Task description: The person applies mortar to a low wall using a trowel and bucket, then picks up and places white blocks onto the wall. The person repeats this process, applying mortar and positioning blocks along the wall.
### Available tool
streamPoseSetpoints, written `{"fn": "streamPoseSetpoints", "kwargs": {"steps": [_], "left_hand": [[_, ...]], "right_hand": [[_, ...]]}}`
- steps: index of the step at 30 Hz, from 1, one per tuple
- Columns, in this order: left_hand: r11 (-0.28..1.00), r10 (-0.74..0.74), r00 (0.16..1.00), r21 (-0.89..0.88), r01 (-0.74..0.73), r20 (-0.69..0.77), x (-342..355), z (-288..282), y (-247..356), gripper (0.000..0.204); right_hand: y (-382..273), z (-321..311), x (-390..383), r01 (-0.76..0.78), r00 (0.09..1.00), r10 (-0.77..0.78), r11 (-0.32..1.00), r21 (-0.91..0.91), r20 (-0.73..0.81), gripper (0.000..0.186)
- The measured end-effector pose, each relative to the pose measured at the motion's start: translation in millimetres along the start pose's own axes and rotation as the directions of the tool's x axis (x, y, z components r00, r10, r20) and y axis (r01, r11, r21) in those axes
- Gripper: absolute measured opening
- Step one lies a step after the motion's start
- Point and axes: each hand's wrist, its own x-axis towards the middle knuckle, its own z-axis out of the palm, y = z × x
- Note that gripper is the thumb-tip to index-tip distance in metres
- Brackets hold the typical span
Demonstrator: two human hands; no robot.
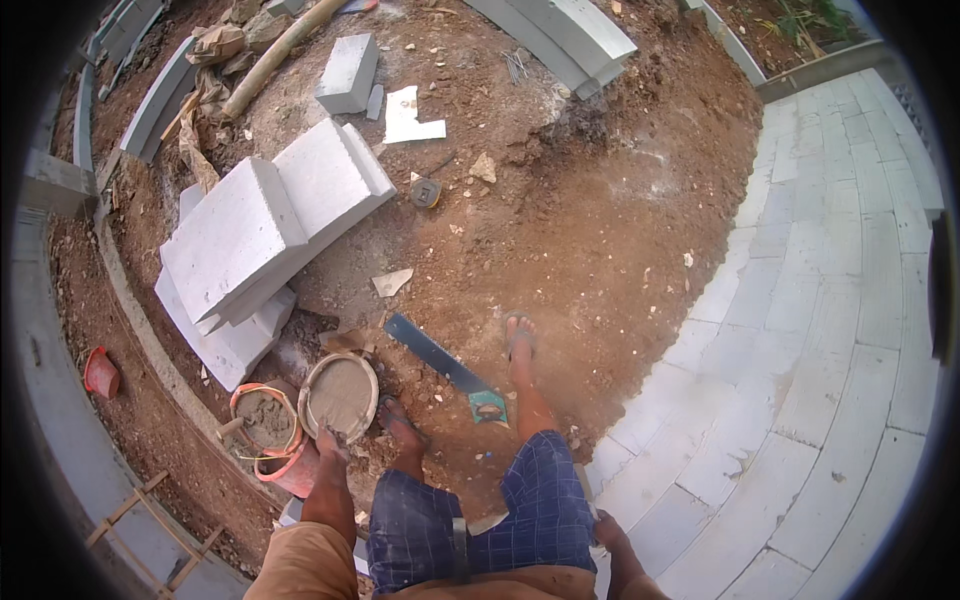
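Note:
My left hand point(330, 445), coated in grey mud, is closed on the near rim of a round bucket point(366, 390) of smooth grey slurry. Beside it a pink-orange bucket point(262, 398) holds lumpier mortar and a tool with a handle point(232, 428), stacked against another pink bucket point(298, 478). A hand saw with a green handle point(488, 405) lies flat on the soil by my feet. My right hand point(608, 530) hangs low at the right of my blue checked shorts, fingers curled on a greyish object that is mostly hidden.
Pale blocks point(250, 230) are piled upper left, with a single block point(345, 75), a tape measure point(426, 193) and a wooden pole point(270, 70) nearby. Pale block paving point(820, 350) curves along the right. A small red bucket point(102, 372) and wooden sticks point(150, 515) lie left.

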Motion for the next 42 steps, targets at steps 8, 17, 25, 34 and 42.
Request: {"fn": "streamPoseSetpoints", "kwargs": {"steps": [8,17,25,34,42], "left_hand": [[0.982,-0.043,0.995,0.188,0.025,0.094,-130,64,12,0.039],[0.856,-0.06,0.984,0.516,-0.035,0.167,-288,251,-38,0.04],[0.737,-0.081,0.91,0.639,-0.219,0.406,-411,447,-108,0.039],[0.318,-0.035,0.824,0.788,-0.527,0.565,-563,651,-191,0.052],[0.346,-0.021,0.784,0.741,-0.576,0.62,-544,759,-259,0.065]], "right_hand": [[35,-34,-13,-0.077,0.997,0.08,0.919,0.386,0.008,0.041],[36,-72,24,-0.006,0.994,-0.06,0.803,0.596,0.09,0.04],[37,-219,12,-0.075,0.991,-0.017,0.737,0.672,0.129,0.042],[31,-244,-17,-0.117,0.991,0.101,0.281,0.953,0.092,0.037],[-66,-247,-64,-0.318,0.947,0.077,0.094,0.943,0.312,0.031]]}}
